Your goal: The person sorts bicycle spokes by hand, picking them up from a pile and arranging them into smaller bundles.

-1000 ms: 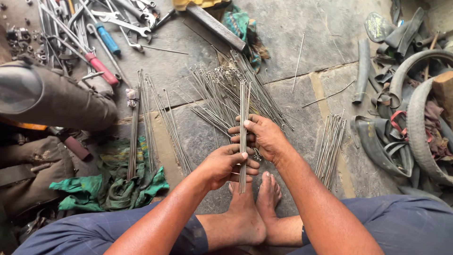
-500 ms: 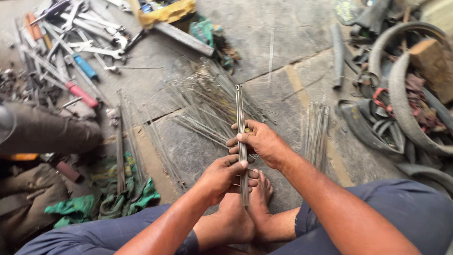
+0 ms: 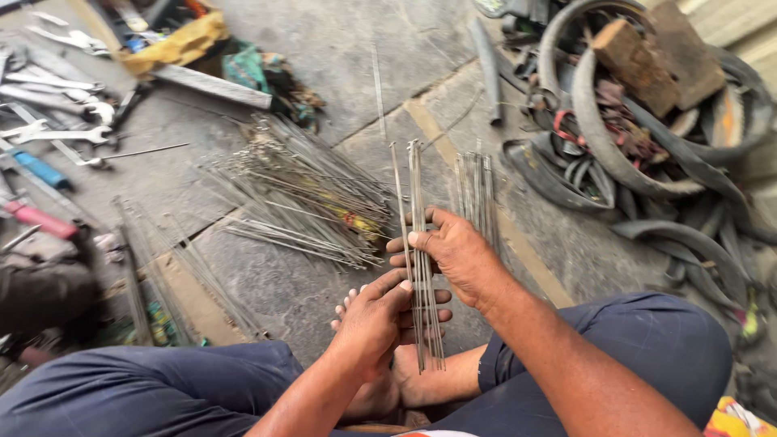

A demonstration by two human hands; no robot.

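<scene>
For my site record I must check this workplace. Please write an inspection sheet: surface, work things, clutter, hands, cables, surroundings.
Surface: grey cracked concrete floor, dusty, with a pale painted stripe.
Work things: bundle of thin grey metal spokes, held upright; one spoke stands apart at its left.
Clutter: loose heap of the same spokes; small spoke row; steel wrenches; blue-handled tool; yellow rag.
Hands: left hand grips the bundle low; right hand grips it higher.
Cables: nothing seen.
Surroundings: black rubber tyres, brown wooden block on them; bare feet below the hands.
</scene>
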